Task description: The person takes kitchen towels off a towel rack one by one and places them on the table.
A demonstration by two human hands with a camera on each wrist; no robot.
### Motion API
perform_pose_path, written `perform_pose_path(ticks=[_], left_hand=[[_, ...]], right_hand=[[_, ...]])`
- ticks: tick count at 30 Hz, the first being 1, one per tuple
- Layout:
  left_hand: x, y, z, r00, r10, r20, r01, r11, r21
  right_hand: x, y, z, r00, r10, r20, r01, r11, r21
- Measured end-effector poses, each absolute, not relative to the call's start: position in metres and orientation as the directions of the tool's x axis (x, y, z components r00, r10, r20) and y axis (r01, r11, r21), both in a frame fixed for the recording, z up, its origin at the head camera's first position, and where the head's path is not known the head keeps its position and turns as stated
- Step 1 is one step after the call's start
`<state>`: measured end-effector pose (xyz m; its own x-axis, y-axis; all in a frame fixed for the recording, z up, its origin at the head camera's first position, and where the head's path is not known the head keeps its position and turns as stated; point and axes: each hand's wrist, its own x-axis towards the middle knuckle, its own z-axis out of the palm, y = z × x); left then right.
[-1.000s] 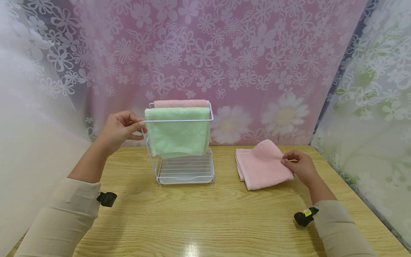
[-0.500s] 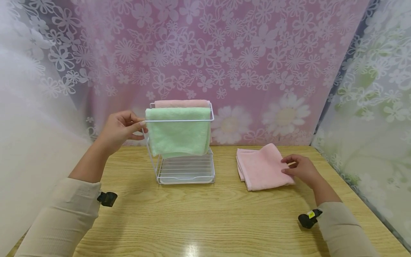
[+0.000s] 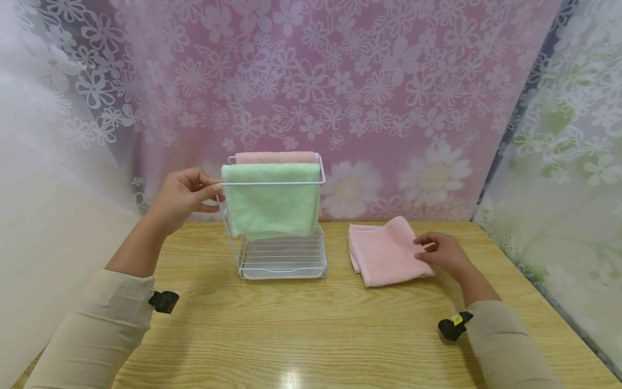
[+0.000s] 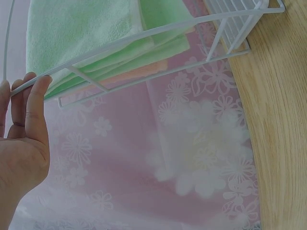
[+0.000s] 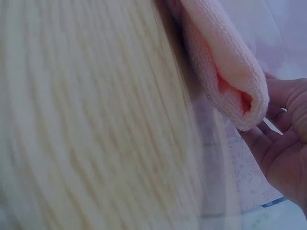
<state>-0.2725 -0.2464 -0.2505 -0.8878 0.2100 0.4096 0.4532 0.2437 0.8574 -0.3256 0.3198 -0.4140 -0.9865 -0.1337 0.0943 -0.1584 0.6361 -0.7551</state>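
My left hand pinches the upper left corner of a white wire rack; the left wrist view shows the fingertips curled round the rod. Over the rack hang a green towel in front and a pink towel behind it, mostly hidden. On the table to the right lies a folded pink towel, its back corner raised. My right hand is at that towel's right edge, thumb and fingers spread apart and the fingertips against the cloth. The right wrist view shows the towel's thick rolled fold beside the fingers.
The rack's slatted base with a shallow tray stands on the wooden table. A pink floral curtain closes off the back, with pale curtains at both sides. A small black camera sits at each wrist.
My right hand has loosened its pinch on the folded pink towel, and the towel's raised corner has dropped a little. Hand and towel have then shifted left together. The left hand keeps its hold.
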Motion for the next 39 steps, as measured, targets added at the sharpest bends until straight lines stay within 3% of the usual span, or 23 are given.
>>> perform_pose_path(ticks=[39], left_hand=[[-0.272, -0.246, -0.250, -0.890, 0.204, 0.408, 0.449, 0.235, 0.862]], right_hand=[[-0.350, 0.273, -0.433, -0.994, -0.053, 0.095, -0.108, 0.602, -0.791]])
